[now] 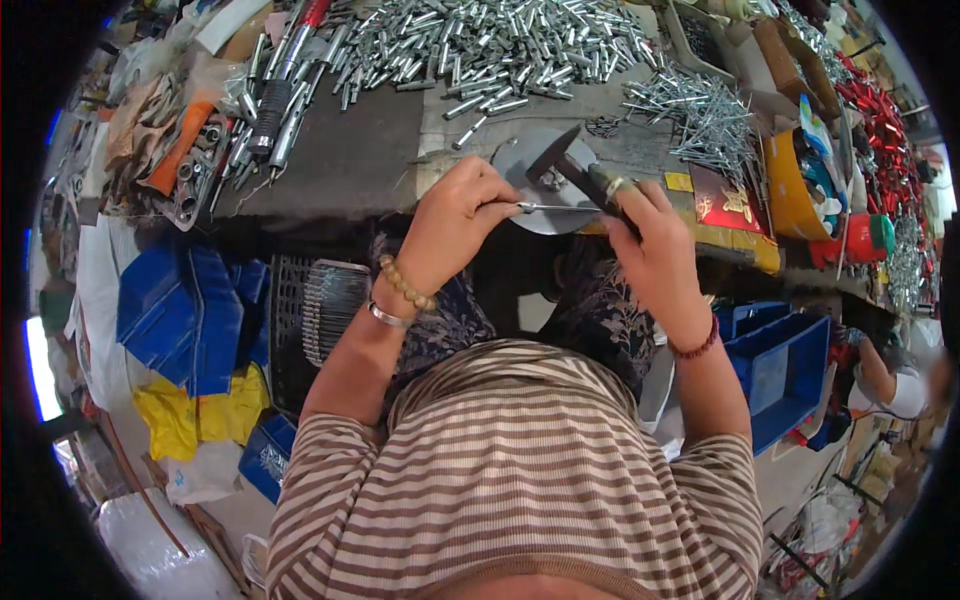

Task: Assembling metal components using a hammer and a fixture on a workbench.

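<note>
My left hand is closed, thumb and forefinger pinching the end of a thin metal rod. The rod lies level across the near part of a round grey metal plate at the bench edge, and its other end reaches my right hand. That hand is closed round the handle of a hammer, its dark head over the plate. Whether the right fingers also touch the rod I cannot tell. Small metal bits show beneath the hammer head. Beyond the plate lies a heap of short silver metal tubes.
Right of the plate are a pile of thin metal pins, a red card and a yellow container. Spanners and a power screwdriver lie left. Blue bins stand below the bench, and a person is at right.
</note>
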Demonstrator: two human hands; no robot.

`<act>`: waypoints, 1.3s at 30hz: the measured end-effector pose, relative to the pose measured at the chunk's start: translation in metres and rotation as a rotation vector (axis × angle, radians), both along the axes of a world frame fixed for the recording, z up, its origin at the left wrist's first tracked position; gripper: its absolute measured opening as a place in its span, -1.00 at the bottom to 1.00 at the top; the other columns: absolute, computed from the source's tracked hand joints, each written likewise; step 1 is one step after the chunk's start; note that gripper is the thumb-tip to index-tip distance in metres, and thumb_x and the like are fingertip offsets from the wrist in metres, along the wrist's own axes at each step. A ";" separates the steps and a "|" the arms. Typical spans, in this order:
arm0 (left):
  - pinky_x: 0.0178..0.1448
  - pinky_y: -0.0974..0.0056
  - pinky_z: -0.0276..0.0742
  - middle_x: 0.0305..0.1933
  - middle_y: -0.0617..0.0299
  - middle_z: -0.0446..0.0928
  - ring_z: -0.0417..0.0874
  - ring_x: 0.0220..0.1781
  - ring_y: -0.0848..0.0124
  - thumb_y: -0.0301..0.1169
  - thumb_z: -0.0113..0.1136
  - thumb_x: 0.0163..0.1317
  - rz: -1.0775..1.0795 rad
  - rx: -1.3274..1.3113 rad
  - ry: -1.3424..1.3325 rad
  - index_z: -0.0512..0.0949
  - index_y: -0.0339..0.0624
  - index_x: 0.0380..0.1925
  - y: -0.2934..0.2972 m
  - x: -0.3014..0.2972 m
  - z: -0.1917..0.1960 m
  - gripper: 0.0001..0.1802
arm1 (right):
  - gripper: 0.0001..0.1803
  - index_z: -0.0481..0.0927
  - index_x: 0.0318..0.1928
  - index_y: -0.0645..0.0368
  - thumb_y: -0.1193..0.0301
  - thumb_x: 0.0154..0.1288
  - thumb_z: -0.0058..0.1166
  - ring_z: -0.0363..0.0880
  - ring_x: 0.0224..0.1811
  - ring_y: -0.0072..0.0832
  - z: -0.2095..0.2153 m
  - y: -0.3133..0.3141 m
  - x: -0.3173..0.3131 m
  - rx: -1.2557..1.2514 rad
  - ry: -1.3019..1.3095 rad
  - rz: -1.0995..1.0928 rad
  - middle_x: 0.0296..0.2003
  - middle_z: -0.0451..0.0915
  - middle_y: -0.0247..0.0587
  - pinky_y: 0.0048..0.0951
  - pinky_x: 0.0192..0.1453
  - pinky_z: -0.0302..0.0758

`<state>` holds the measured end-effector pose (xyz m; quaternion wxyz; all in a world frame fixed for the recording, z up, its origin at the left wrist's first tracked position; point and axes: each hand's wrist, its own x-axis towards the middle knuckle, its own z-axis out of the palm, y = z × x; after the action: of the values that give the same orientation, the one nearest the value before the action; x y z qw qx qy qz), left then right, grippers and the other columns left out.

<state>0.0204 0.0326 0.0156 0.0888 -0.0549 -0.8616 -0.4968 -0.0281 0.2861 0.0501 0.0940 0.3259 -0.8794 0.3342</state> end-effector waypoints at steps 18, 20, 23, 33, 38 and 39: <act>-0.10 0.37 0.58 -0.07 0.18 0.65 0.66 -0.15 0.45 -0.45 0.29 0.37 0.290 0.241 0.070 0.57 -0.19 0.21 0.029 0.032 -0.027 -0.59 | -0.77 0.59 -0.15 0.33 0.47 0.23 0.25 0.57 -0.53 -0.31 -0.013 -0.027 0.037 0.012 -0.635 0.029 -0.50 0.62 -0.05 -0.28 -0.37 0.51; -0.12 0.40 0.59 -0.10 0.19 0.66 0.67 -0.16 0.50 -0.44 0.25 0.42 0.275 0.429 -0.057 0.48 -0.19 0.30 0.036 0.037 -0.022 -0.53 | -0.78 0.59 -0.11 0.34 0.46 0.32 0.23 0.48 -0.51 -0.60 -0.019 -0.028 0.039 -0.202 -1.026 0.006 -0.53 0.58 -0.22 -0.45 -0.40 0.44; -0.15 0.44 0.61 -0.14 0.20 0.67 0.68 -0.16 0.53 -0.44 0.19 0.46 0.251 0.712 -0.232 0.32 -0.21 0.42 0.037 0.041 -0.022 -0.43 | -0.82 0.60 -0.10 0.32 0.47 0.36 0.20 0.44 -0.48 -0.74 -0.022 -0.034 0.046 -0.309 -1.154 0.038 -0.52 0.54 -0.37 -0.55 -0.43 0.38; -0.14 0.39 0.52 -0.27 0.26 0.61 0.60 -0.23 0.56 -0.54 0.35 0.25 0.287 0.935 -0.173 0.36 -0.27 0.25 0.036 0.061 -0.038 -0.42 | -0.79 0.53 0.06 0.29 0.54 0.46 0.10 0.46 -0.29 -0.74 -0.029 -0.057 0.077 -0.246 -1.005 0.054 -0.26 0.59 -0.40 -0.64 -0.27 0.42; -0.12 0.39 0.51 -0.27 0.29 0.59 0.58 -0.23 0.56 -0.52 0.35 0.25 0.424 0.898 -0.167 0.37 -0.25 0.25 0.008 0.095 -0.048 -0.42 | -0.72 0.53 0.15 0.28 0.55 0.48 0.07 0.52 -0.17 -0.71 -0.034 -0.065 0.076 -0.163 -0.994 0.189 -0.15 0.63 -0.35 -0.62 -0.12 0.50; -0.12 0.39 0.51 -0.25 0.29 0.59 0.58 -0.20 0.55 -0.50 0.34 0.25 0.469 0.937 -0.194 0.39 -0.23 0.24 -0.001 0.107 -0.051 -0.44 | -0.71 0.53 0.17 0.28 0.56 0.49 0.07 0.53 -0.16 -0.70 -0.036 -0.069 0.077 -0.178 -0.999 0.183 -0.14 0.62 -0.34 -0.61 -0.10 0.51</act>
<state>0.1271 0.0315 -0.0351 0.1322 0.2308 -0.5406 -0.7981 0.0488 0.2173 0.0146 -0.3399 0.1929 -0.7530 0.5295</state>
